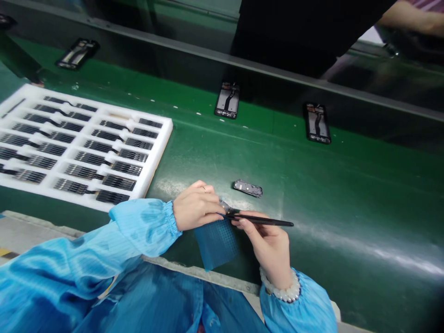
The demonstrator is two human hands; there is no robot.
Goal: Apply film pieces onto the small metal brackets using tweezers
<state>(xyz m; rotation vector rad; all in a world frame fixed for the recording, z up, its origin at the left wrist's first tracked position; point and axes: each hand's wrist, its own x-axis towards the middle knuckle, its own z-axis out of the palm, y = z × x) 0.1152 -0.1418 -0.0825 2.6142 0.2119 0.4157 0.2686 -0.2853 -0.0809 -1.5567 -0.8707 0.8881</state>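
Observation:
My left hand [198,206] is closed, its fingertips on a small dark part [226,209] partly hidden by them. My right hand [272,240] grips slim black tweezers [274,221], whose inner end meets that part; the other end points to the right. Below the fingers lies a blue sheet [218,245] with rows of small dots, partly covered by my left hand. Just beyond my hands, a small dark phone component [247,188] rests on the green bench [347,199], touched by neither hand.
To the left lies a white foam tray [161,152] with rows of dark flat strips in its slots. Opened phone bodies [227,100] lie farther back, with another phone [318,122] at right and one [77,53] at left. Another person's arm [412,18] shows at top right.

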